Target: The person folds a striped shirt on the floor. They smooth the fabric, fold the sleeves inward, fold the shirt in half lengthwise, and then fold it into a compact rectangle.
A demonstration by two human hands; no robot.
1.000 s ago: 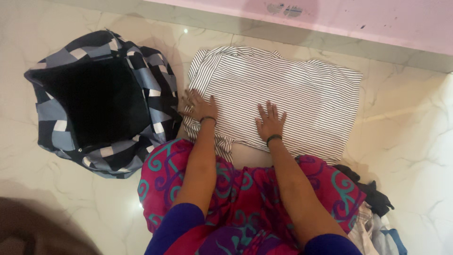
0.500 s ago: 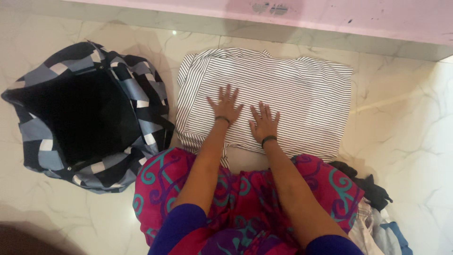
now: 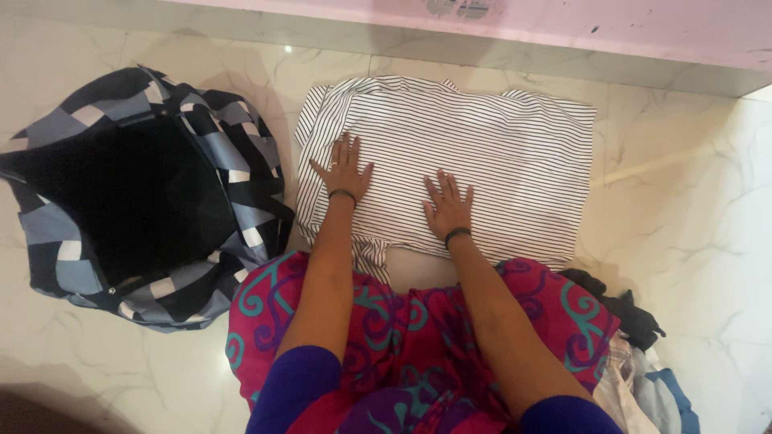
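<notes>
Looks like the smoothing stage on the striped shirt (image 3: pixel 474 153), which lies flat on the marble floor (image 3: pixel 691 241) just beside the open patchwork bag (image 3: pixel 129 201); both hands are spread open, palms down, left hand (image 3: pixel 344 170) near the shirt's left edge, right hand (image 3: pixel 447 206) around the middle by the near hem. Next move probably calls for gripping an edge cleanly to fold it over; compared with half a second ago, the left hand has slid outward, away from the right.
</notes>
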